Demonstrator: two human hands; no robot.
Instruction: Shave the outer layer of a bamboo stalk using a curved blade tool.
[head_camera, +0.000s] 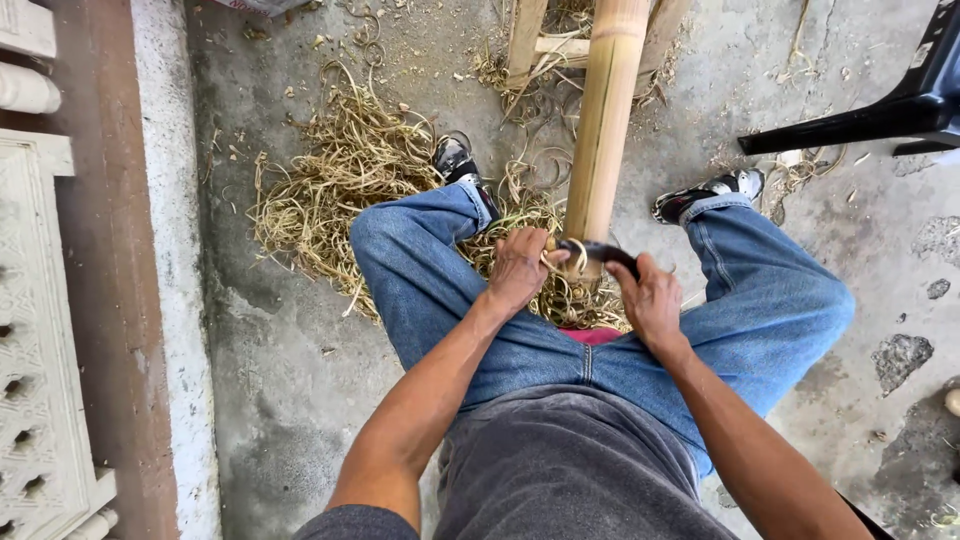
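A thick bamboo pole (605, 120) slants from between my knees up to a wooden frame (545, 45) at the top. A dark curved blade (597, 250) lies across the pole's near end. My left hand (518, 270) is shut on one end of the blade, my right hand (650, 298) on the other. A thin curl of shaving hangs at the blade. I sit with legs in blue jeans spread on either side of the pole.
A heap of pale bamboo shavings (340, 185) covers the concrete floor left of my left shoe (458, 162). A black plastic chair leg (850, 125) reaches in at upper right. A white carved wall panel (35, 330) and brown ledge run along the left.
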